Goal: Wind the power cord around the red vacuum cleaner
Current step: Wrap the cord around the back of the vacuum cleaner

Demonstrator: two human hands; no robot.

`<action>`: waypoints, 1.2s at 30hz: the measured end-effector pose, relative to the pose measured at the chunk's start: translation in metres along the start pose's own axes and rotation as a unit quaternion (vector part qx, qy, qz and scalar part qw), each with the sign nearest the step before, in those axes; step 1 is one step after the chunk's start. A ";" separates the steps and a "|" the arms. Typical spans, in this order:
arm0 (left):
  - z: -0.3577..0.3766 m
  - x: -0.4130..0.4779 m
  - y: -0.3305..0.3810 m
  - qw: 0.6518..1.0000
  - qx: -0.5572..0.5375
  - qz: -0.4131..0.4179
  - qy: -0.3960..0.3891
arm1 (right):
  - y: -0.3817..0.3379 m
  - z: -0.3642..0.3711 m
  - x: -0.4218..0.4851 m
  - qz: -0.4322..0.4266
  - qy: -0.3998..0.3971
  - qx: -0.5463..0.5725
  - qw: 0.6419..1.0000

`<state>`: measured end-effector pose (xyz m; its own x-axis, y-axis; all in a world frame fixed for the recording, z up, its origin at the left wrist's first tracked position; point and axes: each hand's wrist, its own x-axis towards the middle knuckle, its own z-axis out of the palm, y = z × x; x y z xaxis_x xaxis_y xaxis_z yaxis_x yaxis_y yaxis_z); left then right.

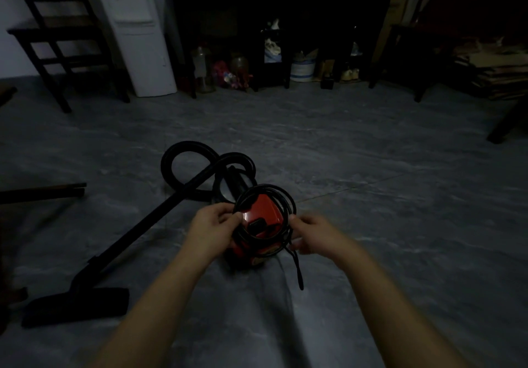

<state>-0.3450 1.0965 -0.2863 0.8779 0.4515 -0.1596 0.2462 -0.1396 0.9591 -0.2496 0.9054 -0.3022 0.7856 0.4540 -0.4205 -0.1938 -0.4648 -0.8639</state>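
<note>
1. Two bare forearms reach in from the bottom edge and meet over the red vacuum cleaner (261, 219), which sits on the grey floor (371, 196) at the centre of the view.
2. On the left side of the body, the left hand (213, 225) pinches the black power cord (288, 205) between thumb and fingertips where the loops pass the shiny red top.
3. On the other side, the right hand (310, 235) has its fingers curled around the same cord, touching the loops at the body's right edge.
4. Several turns of the cord lie wrapped around the red housing, circling its top and sides; they look loose rather than tight.
5. One free end of the cord, with what seems to be the plug (298, 275), hangs down from below the right hand toward the floor.
6. Beyond the body, a black ribbed hose (183, 153) curls in two loops on the floor.
7. Running from the hose toward the lower left is a black wand (148, 225), which ends in a wide floor nozzle (77, 306) lying flat.
8. Farther back, a dark wooden chair (57, 33) stands at the left, just beside a white water dispenser (137, 30).
9. Against the far wall is a dark shelf unit (280, 2) with jars and small items at its foot; the dim light hides their details.
</note>
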 end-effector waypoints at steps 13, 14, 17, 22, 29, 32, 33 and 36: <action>0.005 -0.004 0.002 0.999 0.041 -0.002 -0.031 | -0.004 -0.007 0.002 -0.006 -0.016 0.133 0.991; 0.004 -0.003 0.001 0.998 0.045 0.000 -0.033 | -0.004 -0.007 0.002 -0.006 -0.019 0.135 0.991; 0.003 -0.003 -0.002 0.996 0.070 0.020 -0.047 | -0.002 -0.009 0.002 -0.030 -0.018 0.106 0.994; 0.004 -0.001 -0.009 0.990 0.123 0.050 -0.055 | 0.002 -0.007 0.005 -0.075 0.008 0.036 0.997; 0.001 -0.003 -0.016 0.953 0.290 0.089 -0.013 | -0.004 -0.008 -0.006 -0.096 -0.023 -0.006 0.995; 0.001 -0.007 -0.015 0.921 0.364 0.135 0.017 | -0.006 -0.009 -0.011 -0.097 -0.041 -0.035 0.994; 0.000 -0.008 -0.014 0.919 0.364 0.152 0.009 | -0.006 -0.009 -0.012 -0.099 -0.052 -0.043 0.993; 0.000 -0.009 -0.013 0.915 0.349 0.197 -0.045 | -0.009 -0.008 -0.014 -0.111 -0.074 -0.055 0.990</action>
<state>-0.3558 1.0944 -0.2975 0.9774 0.1758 0.1175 0.0788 -0.8184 0.5693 -0.2542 0.8969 -0.2858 0.7054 0.6570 -0.2661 0.0455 -0.4166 -0.9079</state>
